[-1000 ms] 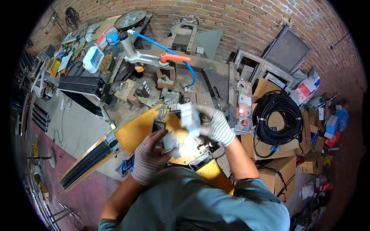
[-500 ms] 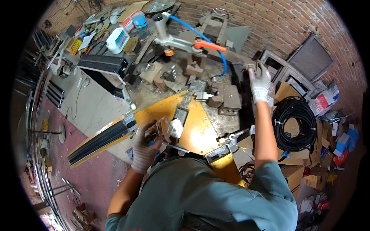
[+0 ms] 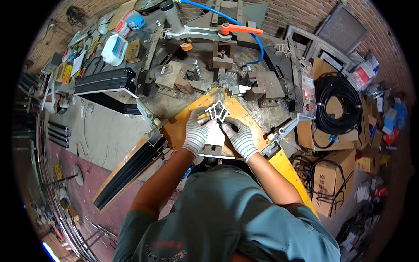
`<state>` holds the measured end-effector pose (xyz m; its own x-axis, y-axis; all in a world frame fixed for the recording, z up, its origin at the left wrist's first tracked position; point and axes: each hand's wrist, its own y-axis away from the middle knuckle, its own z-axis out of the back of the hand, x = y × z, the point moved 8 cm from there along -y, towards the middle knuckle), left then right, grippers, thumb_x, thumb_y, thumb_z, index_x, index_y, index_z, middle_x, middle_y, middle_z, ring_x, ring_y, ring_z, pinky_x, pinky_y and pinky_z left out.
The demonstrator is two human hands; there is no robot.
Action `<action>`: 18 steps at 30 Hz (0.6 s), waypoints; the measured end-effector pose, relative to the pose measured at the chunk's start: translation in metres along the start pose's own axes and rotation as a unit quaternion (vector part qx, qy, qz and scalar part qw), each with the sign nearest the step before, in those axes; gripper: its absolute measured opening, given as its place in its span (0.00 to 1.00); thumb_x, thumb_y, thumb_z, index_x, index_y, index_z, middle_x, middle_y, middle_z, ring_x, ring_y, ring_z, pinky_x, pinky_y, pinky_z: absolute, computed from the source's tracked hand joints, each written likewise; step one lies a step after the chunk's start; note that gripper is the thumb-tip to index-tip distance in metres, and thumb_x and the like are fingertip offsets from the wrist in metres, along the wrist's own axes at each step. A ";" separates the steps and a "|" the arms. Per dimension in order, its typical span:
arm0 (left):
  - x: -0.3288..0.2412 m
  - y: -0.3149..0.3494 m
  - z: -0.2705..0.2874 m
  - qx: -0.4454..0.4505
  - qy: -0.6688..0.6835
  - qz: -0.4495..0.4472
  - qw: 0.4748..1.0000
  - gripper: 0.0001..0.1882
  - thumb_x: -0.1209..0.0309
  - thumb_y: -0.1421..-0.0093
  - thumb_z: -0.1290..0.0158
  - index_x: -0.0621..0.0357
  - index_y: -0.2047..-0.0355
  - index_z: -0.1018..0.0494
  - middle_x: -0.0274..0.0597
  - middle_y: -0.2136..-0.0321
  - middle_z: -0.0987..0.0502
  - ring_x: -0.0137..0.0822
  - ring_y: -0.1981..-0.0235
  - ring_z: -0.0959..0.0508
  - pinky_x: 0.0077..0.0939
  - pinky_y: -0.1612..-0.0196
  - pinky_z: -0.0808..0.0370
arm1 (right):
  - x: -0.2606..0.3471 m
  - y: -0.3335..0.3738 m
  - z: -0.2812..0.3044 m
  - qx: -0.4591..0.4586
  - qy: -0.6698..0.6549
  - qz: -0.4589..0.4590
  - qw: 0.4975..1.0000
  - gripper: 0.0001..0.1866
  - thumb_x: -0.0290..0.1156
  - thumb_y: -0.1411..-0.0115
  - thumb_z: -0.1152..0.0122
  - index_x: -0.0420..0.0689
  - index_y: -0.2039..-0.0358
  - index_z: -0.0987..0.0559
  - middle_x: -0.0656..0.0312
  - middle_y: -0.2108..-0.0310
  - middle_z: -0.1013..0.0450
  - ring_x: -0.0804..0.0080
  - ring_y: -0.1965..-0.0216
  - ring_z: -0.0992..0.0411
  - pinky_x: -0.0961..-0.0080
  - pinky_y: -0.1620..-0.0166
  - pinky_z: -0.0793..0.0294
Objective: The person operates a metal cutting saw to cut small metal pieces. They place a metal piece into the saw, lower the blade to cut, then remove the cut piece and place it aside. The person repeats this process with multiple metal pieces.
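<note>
My left hand and my right hand, both in striped work gloves, meet in front of my body. Between their fingertips they hold a short cut piece of pale metal profile, its hollow cross-section facing up. Fingers of both hands are closed on its lower sides. Just beneath is a bright metal block on the yellow plate of a machine. Beyond the piece stand metal clamp blocks and a post with an orange lever.
A long black profile lies on the yellow arm at left. At right are a control box with red buttons, a coil of black cable and cardboard boxes. A white jug and tools crowd the back left.
My right hand has come back from the right side of the machine to the middle. My left hand has moved right, and both hands now hold the profile piece. The view has shifted.
</note>
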<state>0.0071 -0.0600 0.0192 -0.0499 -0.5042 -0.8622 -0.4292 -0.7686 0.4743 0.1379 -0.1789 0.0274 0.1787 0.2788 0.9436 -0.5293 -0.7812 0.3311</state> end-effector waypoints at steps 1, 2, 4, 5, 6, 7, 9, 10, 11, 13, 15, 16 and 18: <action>0.005 -0.003 0.000 0.013 -0.044 -0.031 0.998 0.34 0.87 0.47 0.35 0.58 0.41 0.33 0.47 0.49 0.23 0.39 0.52 0.19 0.27 0.50 0.17 | -0.011 0.001 0.001 -0.018 0.028 -0.016 0.999 0.16 0.32 0.34 0.34 0.34 0.51 0.19 0.56 0.60 0.18 0.74 0.59 0.23 0.75 0.52 0.23; 0.007 -0.002 0.002 0.033 -0.044 -0.045 0.997 0.33 0.86 0.47 0.35 0.59 0.41 0.33 0.47 0.49 0.23 0.39 0.52 0.19 0.29 0.49 0.18 | -0.020 0.004 0.001 -0.032 0.039 -0.016 0.999 0.15 0.31 0.34 0.34 0.35 0.52 0.19 0.56 0.60 0.18 0.74 0.59 0.23 0.75 0.52 0.23; 0.015 -0.003 0.010 0.043 -0.089 -0.048 0.994 0.33 0.85 0.46 0.36 0.60 0.41 0.34 0.48 0.51 0.22 0.39 0.52 0.19 0.30 0.48 0.19 | -0.036 0.011 -0.001 -0.057 0.064 -0.017 0.996 0.13 0.30 0.34 0.35 0.35 0.53 0.18 0.55 0.60 0.18 0.73 0.59 0.23 0.74 0.52 0.23; 0.017 -0.001 0.014 0.056 -0.081 -0.039 0.994 0.33 0.85 0.45 0.36 0.60 0.40 0.34 0.48 0.51 0.21 0.39 0.52 0.19 0.30 0.48 0.19 | -0.036 0.015 -0.003 -0.073 0.046 0.000 0.996 0.11 0.28 0.35 0.36 0.36 0.55 0.17 0.55 0.61 0.18 0.72 0.59 0.23 0.73 0.51 0.23; 0.019 0.001 0.017 0.068 -0.072 -0.031 0.995 0.33 0.84 0.44 0.36 0.61 0.39 0.34 0.49 0.52 0.20 0.39 0.52 0.19 0.30 0.48 0.20 | -0.038 0.017 -0.004 -0.081 0.054 -0.005 0.995 0.11 0.28 0.35 0.36 0.36 0.55 0.17 0.56 0.61 0.18 0.72 0.59 0.23 0.73 0.51 0.23; 0.021 0.003 0.020 0.079 -0.062 -0.023 0.995 0.32 0.83 0.43 0.37 0.61 0.39 0.35 0.49 0.53 0.20 0.38 0.52 0.19 0.29 0.48 0.20 | -0.039 0.018 -0.003 -0.088 0.062 -0.010 0.994 0.11 0.28 0.35 0.35 0.37 0.55 0.17 0.56 0.61 0.18 0.72 0.60 0.23 0.73 0.51 0.23; 0.025 0.010 0.027 0.066 -0.068 -0.033 0.995 0.32 0.82 0.42 0.37 0.62 0.38 0.35 0.49 0.54 0.19 0.37 0.52 0.19 0.28 0.47 0.21 | -0.035 0.019 -0.005 -0.098 0.087 0.011 0.991 0.11 0.28 0.35 0.36 0.37 0.55 0.18 0.55 0.61 0.19 0.69 0.59 0.23 0.72 0.49 0.24; 0.028 0.016 0.031 0.060 -0.071 -0.038 0.995 0.31 0.82 0.41 0.38 0.63 0.38 0.35 0.49 0.54 0.19 0.37 0.52 0.19 0.28 0.47 0.22 | -0.036 0.023 -0.006 -0.104 0.086 0.008 0.991 0.11 0.28 0.35 0.36 0.37 0.55 0.18 0.55 0.60 0.20 0.69 0.58 0.23 0.72 0.49 0.24; 0.030 0.020 0.034 0.051 -0.048 -0.050 0.996 0.24 0.81 0.40 0.38 0.65 0.43 0.29 0.49 0.53 0.19 0.36 0.52 0.20 0.28 0.48 0.22 | -0.034 0.026 -0.007 -0.111 0.085 0.008 0.990 0.11 0.28 0.35 0.36 0.37 0.55 0.18 0.55 0.60 0.20 0.68 0.57 0.23 0.71 0.48 0.24; 0.033 0.022 0.037 0.061 -0.086 -0.075 0.992 0.19 0.78 0.38 0.39 0.66 0.46 0.25 0.47 0.53 0.18 0.34 0.52 0.20 0.27 0.47 0.23 | -0.033 0.027 -0.009 -0.114 0.079 0.006 0.990 0.11 0.28 0.35 0.37 0.37 0.55 0.18 0.55 0.59 0.20 0.67 0.56 0.23 0.71 0.47 0.25; 0.035 0.024 0.035 0.072 -0.121 -0.099 0.985 0.15 0.76 0.36 0.39 0.67 0.50 0.21 0.46 0.54 0.17 0.33 0.52 0.20 0.27 0.45 0.24 | -0.034 0.025 -0.008 -0.110 0.072 0.005 0.991 0.11 0.28 0.35 0.37 0.37 0.55 0.18 0.55 0.58 0.20 0.67 0.55 0.23 0.71 0.46 0.25; 0.037 0.026 0.034 0.074 -0.120 -0.105 0.984 0.16 0.75 0.36 0.39 0.67 0.49 0.21 0.46 0.54 0.17 0.33 0.52 0.19 0.27 0.45 0.24 | -0.034 0.027 -0.007 -0.111 0.073 0.009 0.991 0.11 0.28 0.35 0.37 0.36 0.55 0.18 0.55 0.58 0.20 0.67 0.55 0.23 0.71 0.46 0.26; 0.037 0.026 0.033 0.073 -0.119 -0.120 0.983 0.17 0.74 0.36 0.39 0.67 0.48 0.22 0.47 0.54 0.17 0.33 0.53 0.19 0.27 0.45 0.25 | -0.031 0.026 -0.007 -0.107 0.073 0.020 0.991 0.11 0.27 0.36 0.37 0.36 0.55 0.17 0.55 0.58 0.21 0.67 0.55 0.23 0.71 0.46 0.26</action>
<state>-0.0360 -0.0859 -0.0061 -0.1339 -0.1963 -0.9714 -0.5784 -0.7804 0.2374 0.1124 -0.2037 0.0068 0.0406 0.3395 0.9397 -0.7008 -0.6607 0.2690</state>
